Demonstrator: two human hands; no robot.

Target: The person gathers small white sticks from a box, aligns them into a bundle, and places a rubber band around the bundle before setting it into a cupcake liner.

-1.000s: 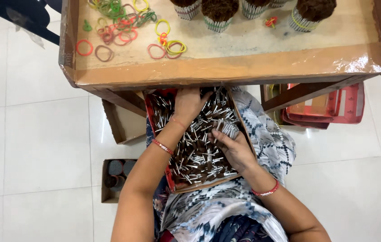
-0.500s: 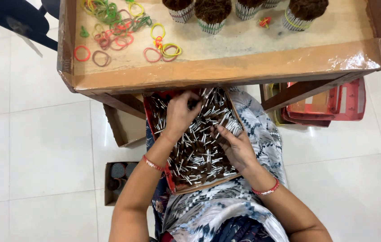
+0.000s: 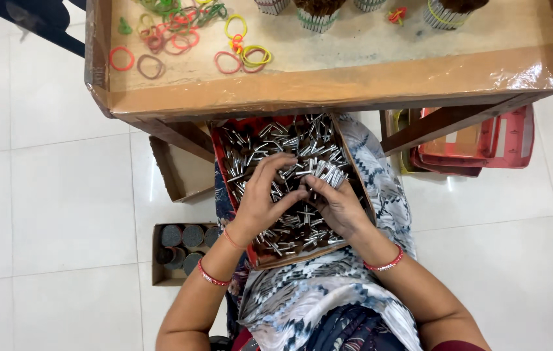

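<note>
Both hands meet over a red tray point(image 3: 219, 170) resting on the person's lap, heaped with small silvery sticks point(image 3: 270, 140). Her right hand point(image 3: 340, 207) is curled shut around a neat bundle of sticks point(image 3: 326, 173), ends lined up, while the left hand point(image 3: 265, 195) bends over the pile with fingers half closed, fingertips touching the bundle's side.

A second ago the left hand was further up the tray, digging in the loose sticks, and the right lay flatter on the heap; since then the left has come back toward the right. That suggests gathered sticks are being pressed together into one bunch.

Just beyond the tray stands a shallow-walled brown desk point(image 3: 328, 81) strewn with coloured rubber bands point(image 3: 159, 32); finished banded bundles point(image 3: 315, 14) stand upright along its far edge. Below lies a white tiled floor point(image 3: 42, 195), with a small cardboard box of dark rolls point(image 3: 182, 250) to the left and red trays point(image 3: 478, 146) stacked to the right.
</note>
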